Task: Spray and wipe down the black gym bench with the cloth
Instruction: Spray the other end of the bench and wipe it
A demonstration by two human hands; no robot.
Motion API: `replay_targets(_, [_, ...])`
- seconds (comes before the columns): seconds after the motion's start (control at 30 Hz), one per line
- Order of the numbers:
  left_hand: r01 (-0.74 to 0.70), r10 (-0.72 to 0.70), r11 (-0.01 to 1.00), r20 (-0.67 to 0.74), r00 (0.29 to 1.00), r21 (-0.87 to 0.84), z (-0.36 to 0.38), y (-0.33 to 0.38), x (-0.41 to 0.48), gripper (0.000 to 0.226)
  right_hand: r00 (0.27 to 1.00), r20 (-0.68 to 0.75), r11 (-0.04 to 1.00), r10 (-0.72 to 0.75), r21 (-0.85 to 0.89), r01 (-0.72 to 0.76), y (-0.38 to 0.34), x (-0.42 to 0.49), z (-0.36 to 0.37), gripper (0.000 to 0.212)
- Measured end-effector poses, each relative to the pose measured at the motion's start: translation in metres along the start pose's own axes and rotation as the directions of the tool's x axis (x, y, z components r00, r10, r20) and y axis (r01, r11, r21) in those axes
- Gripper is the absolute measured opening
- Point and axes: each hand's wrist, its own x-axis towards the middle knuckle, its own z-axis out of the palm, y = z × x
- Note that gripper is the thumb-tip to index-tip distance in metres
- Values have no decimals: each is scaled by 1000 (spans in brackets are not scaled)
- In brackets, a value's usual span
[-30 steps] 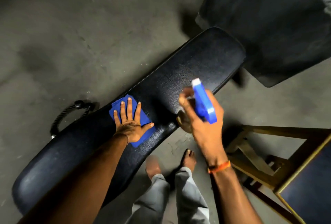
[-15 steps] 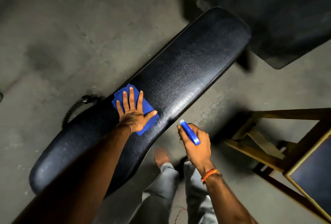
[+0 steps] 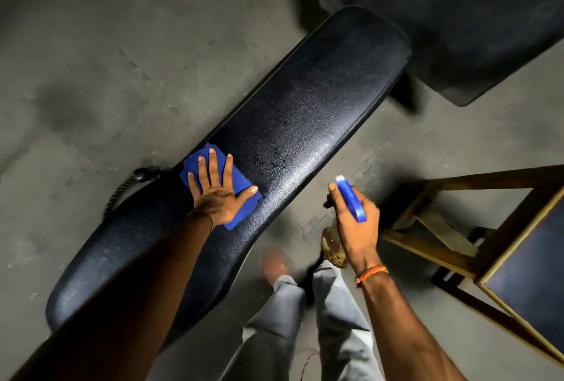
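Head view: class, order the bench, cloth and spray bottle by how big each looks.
1. bench, by far the largest
2. cloth
3. spray bottle
The last two are partly covered, so their order is unsure.

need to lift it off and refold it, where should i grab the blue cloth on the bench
Probably its near corner: the flat blue cloth lies spread on the black padded gym bench under the flat left hand, and that corner pokes out below the palm. Pinch it there, coming from the bench's near edge.
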Motion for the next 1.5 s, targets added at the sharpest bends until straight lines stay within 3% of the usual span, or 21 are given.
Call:
replay_targets(0.13, [-2, 2, 1000, 6, 1000, 0, 0, -1, 1, 106, 995, -102, 1000, -17, 22, 19, -3, 0, -8, 33])
replay_targets(0.33, [-1, 1, 1000, 9, 1000, -7, 1, -2, 0, 113, 999, -47, 993, -18, -118, 13, 15, -1, -4, 51])
replay_targets(0.43, [-2, 3, 1000, 7, 1000, -11, 2, -3, 2, 120, 993, 116, 979, -21, -197, 44, 19, -9, 4, 48])
replay_targets(0.53, [-1, 1, 1000, -7, 1000, -1, 2, -2, 3, 123, 960, 278, 901, 20, -421, 103, 22, -18, 15, 63])
replay_targets(0.63, [-3, 3, 1000, -5, 1000, -8, 2, -2, 2, 127, 951, 309, 907, 14, -405, 118, 15, -19, 24, 64])
replay_targets(0.87, [24, -24, 1000, 16, 1000, 10, -5, 2, 0, 143, 997, 70, 984, 34, -178, -22, -4, 5, 16, 41])
replay_targets(0.97, [28, -31, 998, 56, 998, 59, -16, 9, -4, 127, 999, -32, 988, 41, -147, -45, -2, 16, 3, 35])
replay_targets(1.1, [-124, 145, 984, -172, 974, 127, -33, 31, 1, 108, 990, -133, 989, 56, -129, -73, 3, 29, -13, 38])
replay_targets(1.17, [-180, 188, 982, -159, 969, 64, -41, 49, 12, 115, 987, -153, 993, 54, -100, -70, 5, 36, -20, 35])
replay_targets(1.27, [-106, 102, 991, -58, 993, -76, -45, 81, 24, 120, 987, -159, 999, 30, -39, -37, 3, 48, -26, 41])
replay_targets(1.5, [-20, 22, 997, -21, 1000, 73, -57, 104, 26, 120, 988, -155, 999, -16, -53, 8, -30, 78, -34, 42])
